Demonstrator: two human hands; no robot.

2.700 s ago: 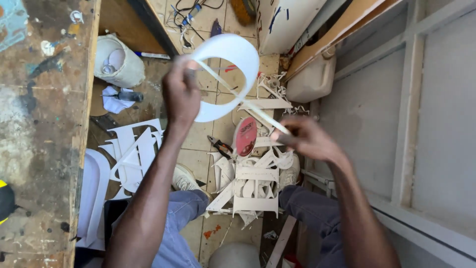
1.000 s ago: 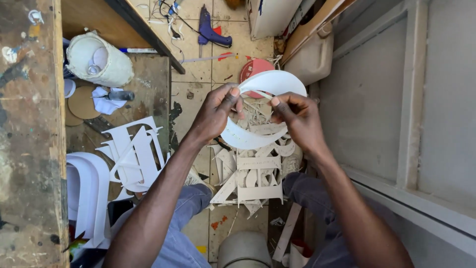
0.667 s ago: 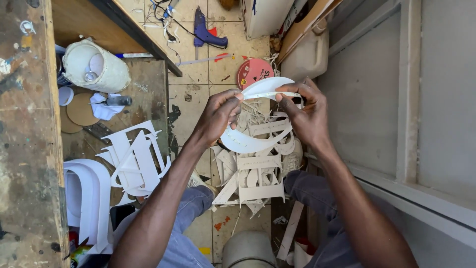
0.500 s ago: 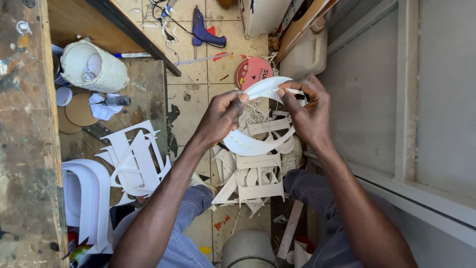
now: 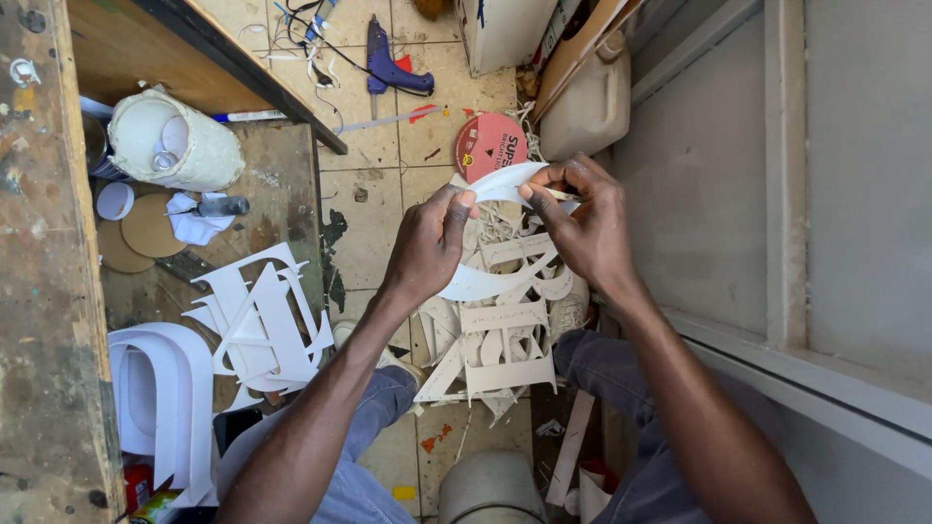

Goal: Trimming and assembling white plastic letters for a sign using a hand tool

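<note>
My left hand [image 5: 429, 243] and my right hand [image 5: 581, 221] both grip a curved white foam-board cutout [image 5: 485, 283] held over my knees. The left thumb presses its upper end near the right fingertips, while the lower curve sweeps below both hands. A thin pale strip [image 5: 564, 197] is pinched in my right fingers against the cutout's top edge. Below lies a pile of white cutout letters [image 5: 490, 344] on the tiled floor.
More white cutouts [image 5: 260, 325] and a curved white shape [image 5: 160, 403] lie on a low shelf at left. A wooden workbench [image 5: 44, 252] runs down the left edge. A white wrapped roll [image 5: 175, 141], blue glue gun [image 5: 388, 66], red round lid [image 5: 490, 144] and beige jerrycan [image 5: 590, 102] sit around.
The cutout was held up high as a wide ring with a long strip; both hands have since come together lower, bending and turning it edge-on over the letter pile.
</note>
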